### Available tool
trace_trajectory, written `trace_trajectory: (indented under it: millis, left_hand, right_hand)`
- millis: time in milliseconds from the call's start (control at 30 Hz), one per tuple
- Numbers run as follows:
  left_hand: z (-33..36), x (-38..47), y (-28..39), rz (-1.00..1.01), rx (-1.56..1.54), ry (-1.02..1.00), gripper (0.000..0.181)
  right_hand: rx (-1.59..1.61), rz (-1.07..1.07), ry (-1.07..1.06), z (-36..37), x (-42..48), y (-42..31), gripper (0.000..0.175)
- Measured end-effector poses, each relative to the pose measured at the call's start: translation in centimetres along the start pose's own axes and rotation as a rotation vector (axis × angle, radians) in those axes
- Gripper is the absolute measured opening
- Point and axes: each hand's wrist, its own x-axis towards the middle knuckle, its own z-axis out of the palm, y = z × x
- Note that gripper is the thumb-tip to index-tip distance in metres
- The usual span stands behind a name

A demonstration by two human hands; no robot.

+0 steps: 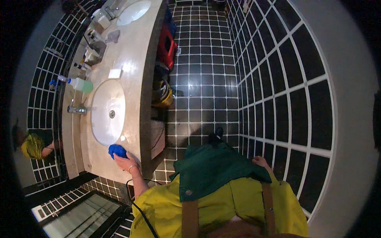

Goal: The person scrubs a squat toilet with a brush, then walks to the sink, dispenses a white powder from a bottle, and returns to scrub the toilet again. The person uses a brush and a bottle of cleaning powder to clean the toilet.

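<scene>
My left hand (126,163) rests on the pale stone countertop (131,107) with its fingers on a bunched blue cloth (117,151). The cloth touches the counter just beside the near end of a white oval sink basin (102,125). A thin bracelet circles the left wrist. Down by my side, past the green apron (220,166), hangs my right hand (260,161) near the dark tiled wall. Its fingers look curled, but whether anything is in them is hard to see.
A chrome faucet (77,110) and a bottle of green liquid (81,85) stand behind the basin. Farther along are a small white block (115,73), a grey cloth (113,36) and a second basin (134,12). A red container (167,47) and a yellow-rimmed bucket (165,96) sit below the counter.
</scene>
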Motion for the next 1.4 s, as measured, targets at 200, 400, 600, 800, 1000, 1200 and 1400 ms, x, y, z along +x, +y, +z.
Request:
trace_trajectory:
  millis: [200, 400, 600, 800, 1000, 1200, 1400]
  left_hand:
    - [1.2, -0.2, 5.0, -0.666, 0.272, 0.111, 0.066]
    - [3.5, -2.1, 4.9, -1.039, 0.276, 0.159, 0.06]
    - [7.9, -3.7, 4.9, -1.115, 0.526, 0.027, 0.039]
    - [20.8, 0.7, 15.2, -0.565, 0.667, -0.573, 0.031]
    - [35.6, 12.3, 33.6, -0.109, 0.105, -0.82, 0.027]
    - [44.2, 27.2, 58.6, 0.025, -0.445, -1.266, 0.026]
    - [51.0, 36.2, 73.2, 0.077, -0.517, -1.155, 0.03]
  right_hand:
    - [-0.143, 0.017, 0.022, -9.8, 9.1, -7.3, 0.032]
    - [-0.358, -0.04, -0.124, -16.6, 20.0, -20.2, 0.037]
    - [-0.445, -0.276, -0.136, -20.8, 31.5, -30.9, 0.04]
    - [-0.78, -0.094, -0.213, -28.1, 37.9, -37.5, 0.035]
    - [-0.587, 0.019, -0.117, -34.8, 44.4, -42.3, 0.024]
    - [-0.397, -0.179, -0.224, -39.4, 56.8, -43.8, 0.024]
    - [-0.681, -0.174, -0.202, -48.6, 68.5, -55.8, 0.025]
